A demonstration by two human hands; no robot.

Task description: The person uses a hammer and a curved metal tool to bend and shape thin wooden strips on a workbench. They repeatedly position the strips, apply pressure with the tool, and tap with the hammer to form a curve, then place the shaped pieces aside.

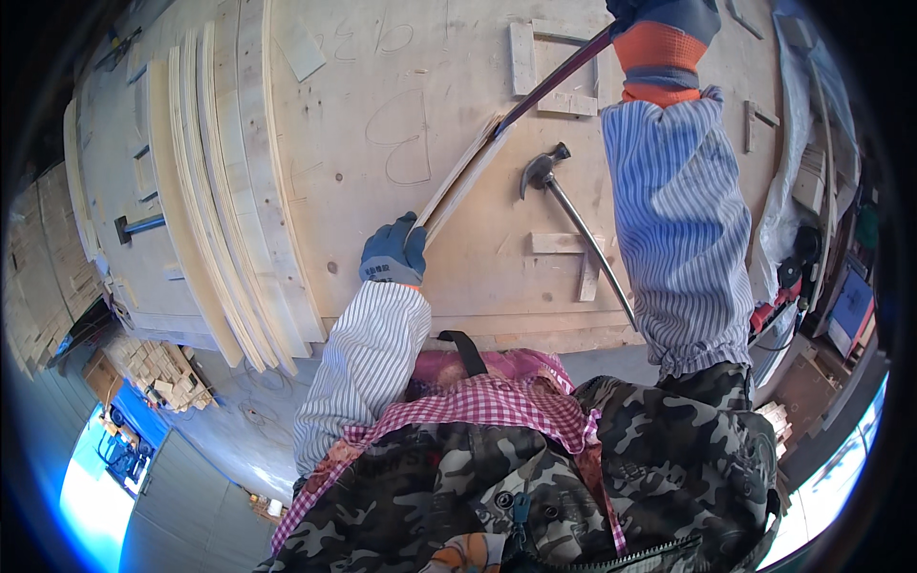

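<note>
My left hand [390,253], in a grey-blue glove, is closed round the near end of a narrow wooden strip [457,189]. The strip slants away to the right and seems made of two thin layers, with a gap showing at its far end. My right hand [666,38], in a dark glove with an orange cuff, grips a long dark-red metal bar that looks like a pry bar [559,78]. The bar's tip meets the strip's far end, at the gap. Between my forearms lies a claw hammer [543,174], its metal handle pointing toward me.
Long wooden boards [224,172] lie side by side on the left of the plywood worktop [373,143], which has pencil marks. Small wooden frame pieces lie at the far middle [568,102] and near right [568,250]. Clear plastic sheeting [788,143] hangs along the right edge.
</note>
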